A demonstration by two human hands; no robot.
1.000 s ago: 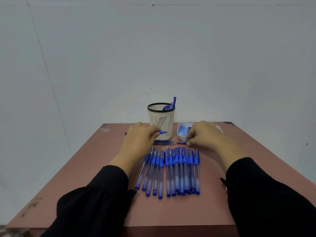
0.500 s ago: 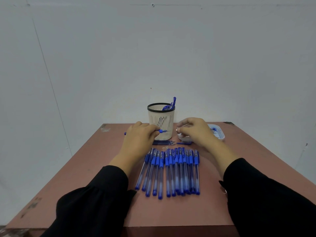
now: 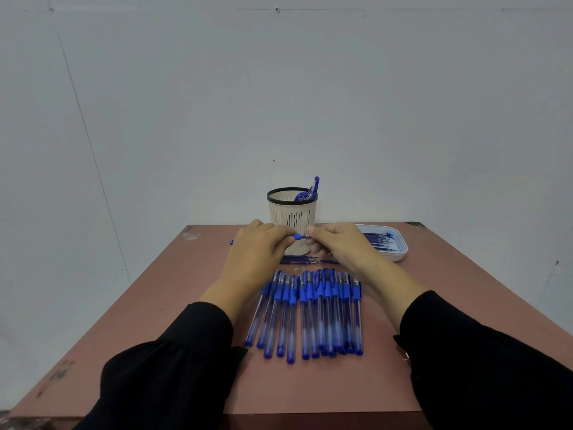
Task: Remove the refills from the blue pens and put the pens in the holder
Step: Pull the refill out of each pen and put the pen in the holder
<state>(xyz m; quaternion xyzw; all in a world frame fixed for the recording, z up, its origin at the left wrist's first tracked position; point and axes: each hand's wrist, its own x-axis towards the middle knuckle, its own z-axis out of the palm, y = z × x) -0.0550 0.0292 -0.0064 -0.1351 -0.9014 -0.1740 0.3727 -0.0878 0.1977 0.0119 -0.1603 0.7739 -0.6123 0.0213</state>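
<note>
both hands [image 3: 305, 243] on one blue pen [image 3: 297, 237]

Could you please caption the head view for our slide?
Both hands grip one blue pen before the holder.

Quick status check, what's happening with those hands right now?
Left hand grips a blue pen. Right hand pinches its tip end. Holder just behind, unobstructed.

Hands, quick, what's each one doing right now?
Left hand: grips a pen.
Right hand: pinches the same pen's tip end.
</note>
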